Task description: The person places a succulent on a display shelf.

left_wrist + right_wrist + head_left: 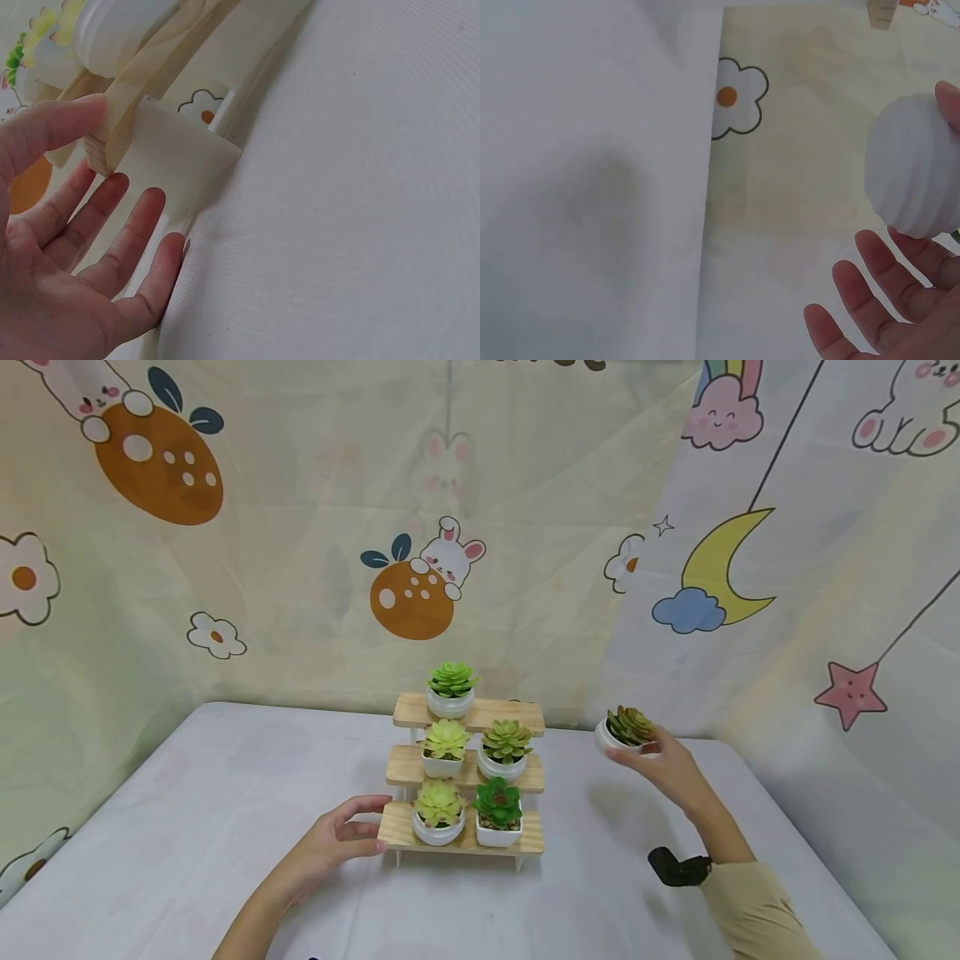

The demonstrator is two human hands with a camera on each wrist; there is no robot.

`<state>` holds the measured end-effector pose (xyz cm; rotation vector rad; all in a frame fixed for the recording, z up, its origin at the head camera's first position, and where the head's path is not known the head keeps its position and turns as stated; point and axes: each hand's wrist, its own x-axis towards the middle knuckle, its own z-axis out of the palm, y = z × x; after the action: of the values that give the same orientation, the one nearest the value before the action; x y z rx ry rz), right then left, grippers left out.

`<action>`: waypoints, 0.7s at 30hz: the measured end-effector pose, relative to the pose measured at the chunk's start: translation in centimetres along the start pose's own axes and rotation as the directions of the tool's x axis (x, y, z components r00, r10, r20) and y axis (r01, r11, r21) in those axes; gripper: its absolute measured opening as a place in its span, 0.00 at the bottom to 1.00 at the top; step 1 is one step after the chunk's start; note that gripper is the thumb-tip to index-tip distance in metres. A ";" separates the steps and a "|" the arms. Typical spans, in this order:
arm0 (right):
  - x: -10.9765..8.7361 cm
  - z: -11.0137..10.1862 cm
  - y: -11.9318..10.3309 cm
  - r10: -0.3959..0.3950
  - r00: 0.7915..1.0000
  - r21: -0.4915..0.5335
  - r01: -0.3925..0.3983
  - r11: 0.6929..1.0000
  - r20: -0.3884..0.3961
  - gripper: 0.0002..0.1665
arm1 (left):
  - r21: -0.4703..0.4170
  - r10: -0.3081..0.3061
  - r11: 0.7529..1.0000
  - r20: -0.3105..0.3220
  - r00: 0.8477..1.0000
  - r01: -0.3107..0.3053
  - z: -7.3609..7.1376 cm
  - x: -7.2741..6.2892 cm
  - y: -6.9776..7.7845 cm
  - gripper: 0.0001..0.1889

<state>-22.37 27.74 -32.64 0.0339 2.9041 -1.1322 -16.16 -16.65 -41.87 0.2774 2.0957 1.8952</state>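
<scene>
A three-tier wooden plant stand (467, 843) stands on the table with several potted artificial succulents on it. My left hand (333, 843) pinches the left end of its lowest board (118, 127), thumb above and fingertips at the lower edge. To the right of the stand, my right hand (671, 768) holds a succulent (630, 725) in a round white ribbed pot (911, 165) up off the table, gripping the pot between thumb and fingers. A light green succulent (451, 680) sits on the left of the top board; the middle and bottom boards each carry two plants.
A white cloth covers the table (225, 793). Behind it hangs a printed curtain (300, 568) with rabbits, flowers and a moon. A black strap piece (678, 867) is at the right wrist.
</scene>
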 end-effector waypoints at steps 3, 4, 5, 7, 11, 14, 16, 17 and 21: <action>-0.1 0.1 -1.0 -0.023 1.000 -0.004 0.023 1.000 -0.011 0.53 | 0.000 -0.002 1.000 -0.003 1.000 0.002 0.0 0.0 0.0 0.35; -0.1 0.2 -1.3 -0.030 0.999 -0.007 0.030 1.000 -0.017 0.53 | -0.001 -0.003 1.000 -0.004 1.000 0.003 0.0 0.0 0.0 0.35; -0.2 0.3 -1.6 -0.040 0.999 -0.008 0.040 0.999 -0.024 0.53 | -0.002 -0.004 1.000 -0.004 1.000 0.004 0.0 0.0 0.0 0.35; -0.2 0.5 -2.3 -0.054 0.998 -0.012 0.053 0.999 -0.034 0.53 | -0.004 -0.004 1.000 -0.004 1.000 0.004 0.0 0.0 0.0 0.35; -0.3 0.9 -3.6 -0.079 0.996 -0.007 0.079 0.997 -0.049 0.52 | -0.006 -0.006 1.000 -0.004 1.000 0.006 0.0 0.0 0.0 0.35; -0.3 1.1 -4.4 -0.097 0.994 0.010 0.098 0.995 -0.048 0.51 | -0.007 -0.008 1.000 -0.004 1.000 0.008 0.0 0.0 0.0 0.35; -0.2 1.3 -4.9 -0.104 0.994 0.020 0.105 0.994 -0.046 0.51 | -0.008 -0.010 1.000 -0.005 1.000 0.010 0.0 0.0 0.0 0.35; -0.2 1.4 -5.1 -0.108 0.993 0.022 0.109 0.994 -0.044 0.51 | -0.009 -0.011 1.000 -0.005 1.000 0.011 0.0 0.0 0.0 0.35; 0.1 1.9 -6.0 -0.127 0.991 0.034 0.128 0.991 -0.040 0.50 | -0.009 -0.013 1.000 -0.004 1.000 0.013 0.0 0.0 0.1 0.35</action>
<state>-22.61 22.10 -29.98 -0.1331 2.9557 -1.2157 -16.17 -16.62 -41.81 0.2576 2.0859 1.8995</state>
